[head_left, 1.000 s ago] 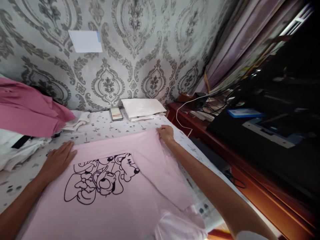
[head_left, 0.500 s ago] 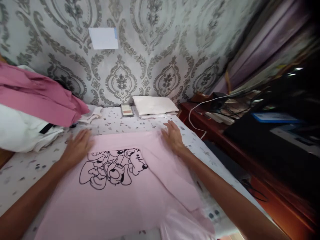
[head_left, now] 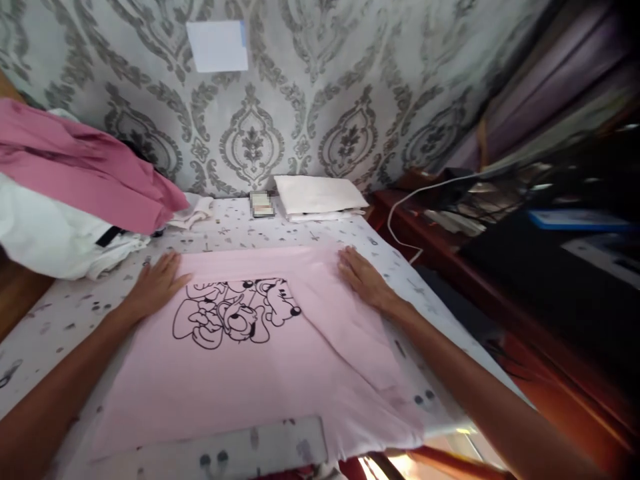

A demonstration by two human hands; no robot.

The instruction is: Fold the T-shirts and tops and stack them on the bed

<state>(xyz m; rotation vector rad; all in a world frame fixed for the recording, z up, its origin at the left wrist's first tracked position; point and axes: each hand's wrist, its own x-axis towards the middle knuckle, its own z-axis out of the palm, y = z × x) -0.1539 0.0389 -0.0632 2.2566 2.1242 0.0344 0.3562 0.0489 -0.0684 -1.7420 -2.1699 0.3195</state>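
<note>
A light pink shirt point(head_left: 220, 387) with a black cartoon line print lies spread on a patterned white sheet point(head_left: 415, 333). Its far edge is folded over and cuts across the print; a sleeve lies along the right side. My left hand point(head_left: 159, 283) rests flat on the shirt's far left corner, fingers stretched out. On the far right corner lies my right hand point(head_left: 364, 277), palm down with its fingers extended. Neither hand grips the cloth.
A heap of pink and white clothes point(head_left: 85, 180) lies at the left. Near the wall are a folded cream cloth point(head_left: 320, 195) and a small blurred packet point(head_left: 262, 204). A dark red desk point(head_left: 425, 227) with a white cable point(head_left: 393, 227) stands at the right.
My right hand has gone from raised and blurred to lying on the shirt's corner. My left hand has settled flat. The view has tilted down slightly, and the shirt's near edge shows more.
</note>
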